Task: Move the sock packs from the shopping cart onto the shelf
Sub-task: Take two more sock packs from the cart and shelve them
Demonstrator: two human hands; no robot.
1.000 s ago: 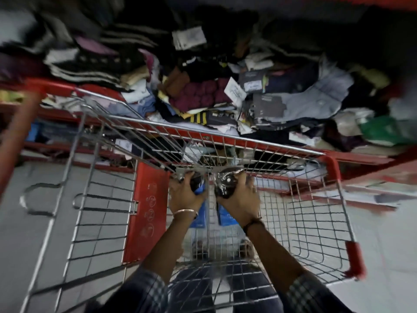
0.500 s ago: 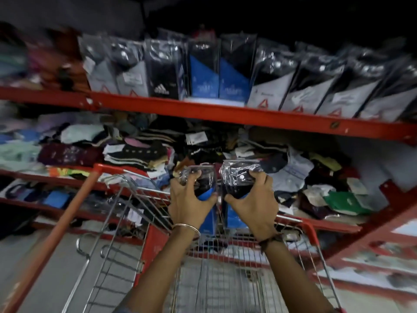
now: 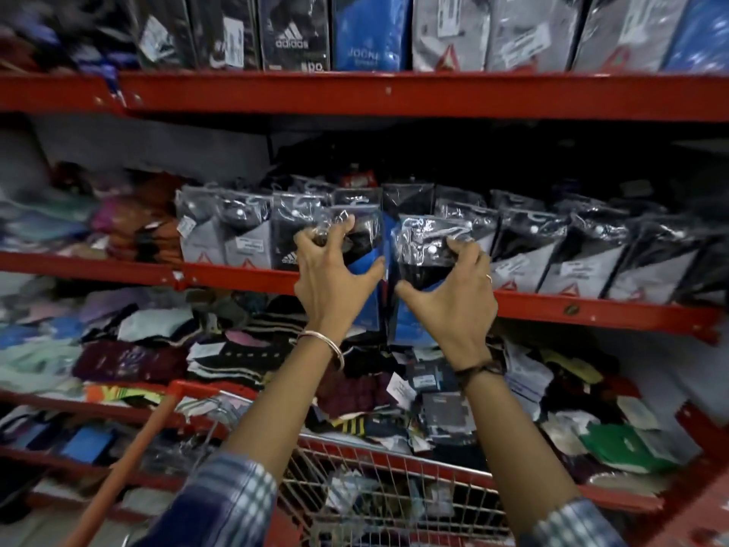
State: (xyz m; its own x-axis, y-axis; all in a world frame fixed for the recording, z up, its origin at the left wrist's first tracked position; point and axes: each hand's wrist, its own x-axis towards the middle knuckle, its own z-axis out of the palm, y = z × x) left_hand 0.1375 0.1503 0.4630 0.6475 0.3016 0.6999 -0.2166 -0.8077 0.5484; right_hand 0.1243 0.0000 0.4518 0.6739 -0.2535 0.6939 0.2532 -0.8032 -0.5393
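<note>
My left hand [image 3: 335,276] grips a sock pack [image 3: 365,246] in clear plastic with a black and blue card. My right hand [image 3: 453,294] grips a second, similar sock pack [image 3: 424,250]. Both packs are held upright, side by side, in front of the middle red shelf [image 3: 236,272], level with its row of standing sock packs [image 3: 591,258]. The lower ends of both packs hang below the shelf's front edge. The red wire shopping cart [image 3: 378,459] is below my forearms, with a few plastic-wrapped packs [image 3: 351,495] lying blurred inside.
The top red shelf [image 3: 394,92] holds another row of upright packs. Below the middle shelf, loose socks [image 3: 165,349] lie piled across a lower shelf. The cart's red handle bar [image 3: 118,479] slants up at the left. Folded coloured socks [image 3: 130,227] sit left on the middle shelf.
Both hands have lifted the two sock packs out of the cart and up to the middle shelf. My view has tilted upward from the cart to the shelves.
</note>
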